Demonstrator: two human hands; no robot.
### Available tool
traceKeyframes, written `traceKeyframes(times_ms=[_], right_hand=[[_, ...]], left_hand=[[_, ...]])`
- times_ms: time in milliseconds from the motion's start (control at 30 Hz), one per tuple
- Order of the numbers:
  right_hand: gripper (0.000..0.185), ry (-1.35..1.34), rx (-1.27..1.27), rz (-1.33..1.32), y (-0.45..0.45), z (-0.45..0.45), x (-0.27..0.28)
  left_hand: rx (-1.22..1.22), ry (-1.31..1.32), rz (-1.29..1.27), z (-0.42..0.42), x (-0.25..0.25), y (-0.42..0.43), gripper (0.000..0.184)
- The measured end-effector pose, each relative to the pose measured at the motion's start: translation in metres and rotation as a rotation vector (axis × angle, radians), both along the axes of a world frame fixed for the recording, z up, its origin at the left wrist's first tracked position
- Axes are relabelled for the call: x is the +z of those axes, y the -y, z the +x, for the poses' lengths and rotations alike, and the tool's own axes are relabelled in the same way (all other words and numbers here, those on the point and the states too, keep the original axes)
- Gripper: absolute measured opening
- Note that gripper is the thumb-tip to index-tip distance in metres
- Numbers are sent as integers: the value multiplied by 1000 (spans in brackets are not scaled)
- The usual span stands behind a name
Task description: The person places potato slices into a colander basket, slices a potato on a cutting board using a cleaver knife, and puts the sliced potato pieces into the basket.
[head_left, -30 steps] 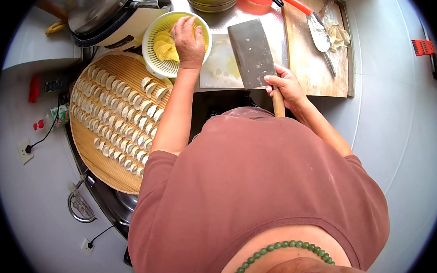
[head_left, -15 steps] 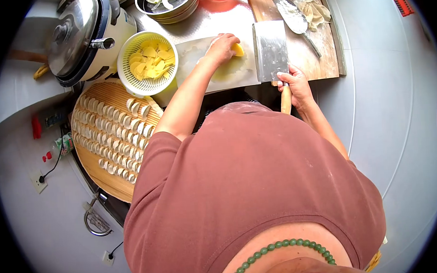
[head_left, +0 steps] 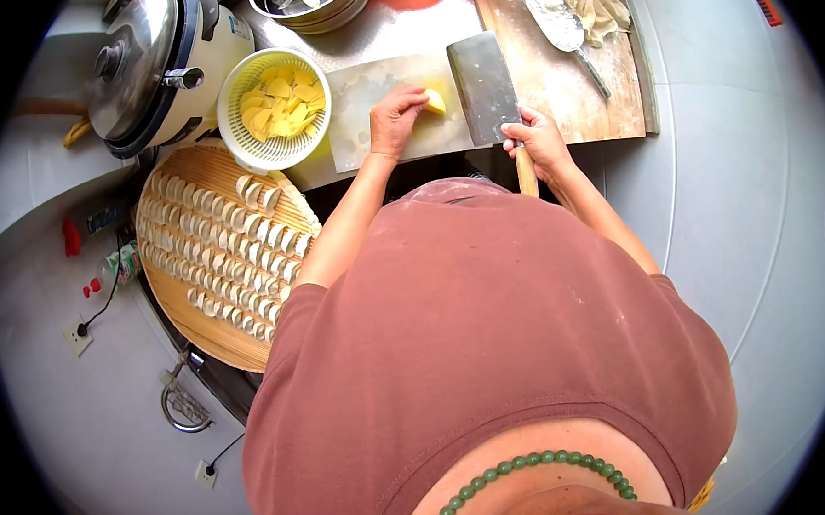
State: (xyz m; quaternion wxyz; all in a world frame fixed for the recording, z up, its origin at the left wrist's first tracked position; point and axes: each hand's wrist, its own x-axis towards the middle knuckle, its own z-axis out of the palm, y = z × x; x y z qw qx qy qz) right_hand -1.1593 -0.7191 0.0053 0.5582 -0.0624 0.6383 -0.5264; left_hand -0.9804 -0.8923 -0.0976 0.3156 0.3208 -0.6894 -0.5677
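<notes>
My left hand (head_left: 395,120) is over the grey cutting board (head_left: 350,99), its fingers bunched together against the left side of a peeled yellow potato piece (head_left: 435,102). In my right hand (head_left: 538,140) is a cleaver (head_left: 483,84), gripped where its wooden handle meets the blade. The broad blade lies tilted at the board's right edge, a little right of the potato piece and apart from it. Left of the board, a white colander (head_left: 231,104) holds thin yellow potato slices (head_left: 282,107).
A round woven tray (head_left: 171,305) bears rows of dumplings (head_left: 218,238) at the lower left. Behind it stands a large lidded cooker (head_left: 184,74). Metal bowls (head_left: 328,17) sit at the back. On the right are a floury wooden board (head_left: 590,102), a flour scoop (head_left: 554,21) and a crumpled cloth (head_left: 600,15).
My left hand has drawn back toward me and left, with the potato piece now showing more beyond its fingertips. The cleaver has shifted left and its blade has turned slightly.
</notes>
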Motion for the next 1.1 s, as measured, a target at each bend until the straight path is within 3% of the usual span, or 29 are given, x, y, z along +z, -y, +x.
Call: traceKeyframes(times_ms=[33, 167, 400, 500, 600, 733, 800, 833, 933, 1100], right_hand=[[19, -17, 15, 3, 2, 1, -2], [22, -66, 66, 23, 7, 1, -9], [25, -109, 99, 37, 7, -2, -13], [32, -101, 98, 31, 8, -2, -13], [34, -97, 95, 29, 7, -3, -16], [34, -101, 104, 27, 8, -3, -17], [35, -123, 120, 32, 9, -3, -16], [35, -135, 127, 34, 10, -2, -16], [26, -172, 153, 38, 11, -1, -14], [28, -198, 165, 43, 9, -2, -13]], left_hand=[[103, -58, 128, -1, -1, -2, 13], [223, -55, 61, 5, 14, 6, 9], [-274, 464, -508, 80, 60, -27, 15], [-270, 383, -269, 105, 48, -44, 15], [-150, 333, -252, 112, 46, -52, 11], [-275, 478, -407, 110, 54, -48, 12], [-434, 584, -342, 114, 50, -39, 14], [-460, 563, -508, 110, 47, -35, 23], [-443, 632, -591, 79, 68, -32, 38], [-132, 379, -722, 22, 49, -16, 41]])
